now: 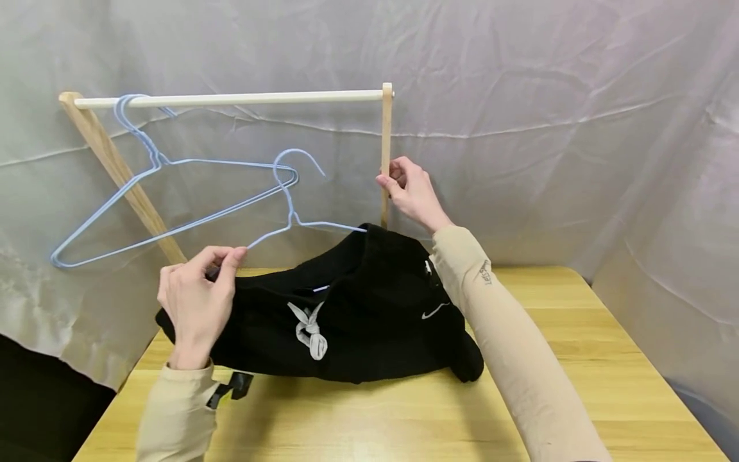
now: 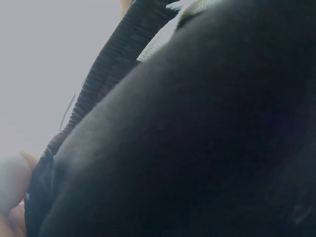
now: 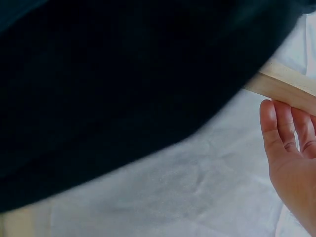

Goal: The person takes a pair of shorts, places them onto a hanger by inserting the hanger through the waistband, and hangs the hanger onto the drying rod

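Black drawstring pants (image 1: 392,308), their leg length unclear, hang from a light blue wire hanger (image 1: 291,215); its right arm runs inside the waistband. My left hand (image 1: 199,292) pinches the hanger's left arm together with the waistband's left end. In the left wrist view the dark cloth (image 2: 187,138) hides most of that hand. My right hand (image 1: 412,189) grips the rack's right wooden post (image 1: 386,154) between thumb and fingers. Against that post, fingers (image 3: 269,116) also show in the right wrist view. The hanger's hook is free, below the rack's white rail (image 1: 242,98).
More light blue hangers (image 1: 110,208) hang together near the rail's left end. The slanted left wooden post (image 1: 124,170) stands behind them. Under the pants lies a wooden table (image 1: 346,423); a grey curtain (image 1: 548,128) closes off the back and sides.
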A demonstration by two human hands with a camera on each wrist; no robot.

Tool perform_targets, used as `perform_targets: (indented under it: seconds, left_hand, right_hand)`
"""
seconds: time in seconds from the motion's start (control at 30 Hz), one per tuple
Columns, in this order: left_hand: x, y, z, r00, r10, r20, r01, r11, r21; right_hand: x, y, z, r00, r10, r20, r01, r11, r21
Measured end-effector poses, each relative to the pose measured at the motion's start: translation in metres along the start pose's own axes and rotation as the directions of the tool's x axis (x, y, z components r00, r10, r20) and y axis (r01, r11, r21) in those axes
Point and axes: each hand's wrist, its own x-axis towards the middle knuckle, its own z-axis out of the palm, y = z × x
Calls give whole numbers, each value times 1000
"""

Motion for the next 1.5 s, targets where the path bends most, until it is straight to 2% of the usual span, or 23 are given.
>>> perform_targets:
  seconds: [0.17,0.27,0.37,0.43,0.53,0.6,0.63,0.67,0.73,0.87,1.0,1.1,1.17,1.23,1.33,1.43,1.5]
  left_hand:
    - [25,2,-22,989,-117,88,119,993,-17]
    - [42,2,-34,966,-186,178,195,980,-34]
    - [58,-1,-46,937,-212,278,247,964,-96]
    - [69,-6,-54,906,-209,367,278,949,-146]
    - [82,-15,-67,837,-204,508,332,927,-174]
    - [88,-20,-75,793,-214,570,350,927,-139]
    - [90,-22,-78,782,-222,583,354,927,-122]
    - [92,-23,-81,777,-232,585,358,928,-107]
    - [96,-26,-85,791,-250,558,366,925,-103]
    - [102,-27,-94,832,-297,469,397,909,-128]
    - [109,-25,-102,873,-331,359,406,900,-158]
    - [113,-24,-106,896,-353,270,406,897,-177]
    - [117,-24,-107,902,-375,211,413,893,-180]
    - [120,-27,-107,902,-401,159,428,881,-204]
    - [127,-32,-108,890,-449,79,453,851,-265]
    - [133,-37,-111,883,-469,-4,441,831,-338]
    - [135,-38,-111,884,-463,-61,411,834,-368]
  right_hand:
    - [2,0,2,1000,-2,4,2,1000,-6]
    - [2,0,3,1000,9,7,-9,1000,-8]
    - [3,1,4,1000,12,11,-12,1000,-9]
    - [4,1,5,1000,12,12,-12,1000,-12]
    - [4,1,5,1000,14,13,-14,1000,-9]
    - [4,1,5,1000,17,13,-17,1000,-7]
    - [5,1,6,1000,18,13,-18,1000,-4]
    - [5,1,6,1000,18,13,-18,1000,-4]
    - [5,1,6,1000,18,13,-18,1000,-5]
    - [6,2,8,1000,17,10,-17,1000,-6]
    - [7,3,9,1000,16,8,-16,1000,-9]
    - [7,2,9,1000,11,6,-11,1000,-13]
    - [7,2,9,1000,9,1,-9,1000,-17]
    - [7,2,9,1000,8,-2,-8,1000,-19]
    - [8,1,11,1000,8,0,-8,1000,-21]
    - [8,1,12,1000,14,8,-14,1000,-17]
    - [8,1,11,1000,22,10,-21,1000,-14]
